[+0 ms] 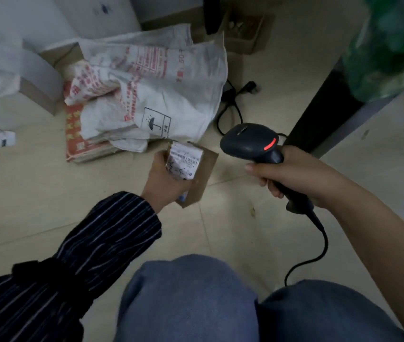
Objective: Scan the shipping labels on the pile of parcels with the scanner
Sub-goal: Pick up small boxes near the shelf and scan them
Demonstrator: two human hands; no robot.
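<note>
At frame centre, the left hand [161, 183] grips a small cardboard parcel [196, 174], its shipping label [183, 161] turned upward for reading. The right hand [292, 174] clasps the scanner [255, 141], head just beside the label, red light lit. Printed sacks [151, 90] lie on the floor [35, 193], upper centre.

The parcel [202, 177] rests in the left hand [161, 185], label [183, 162] upward, just left of the scanner [252, 140] that the right hand [294, 174] grips; the two stay apart. Beyond the left hand, sacks [151, 95] are heaped on the floor [35, 193], with boxes [11, 99] further left. Beyond the right hand stands a table leg [324, 114]. A power cord [233, 104] lies between it and the sacks.
</note>
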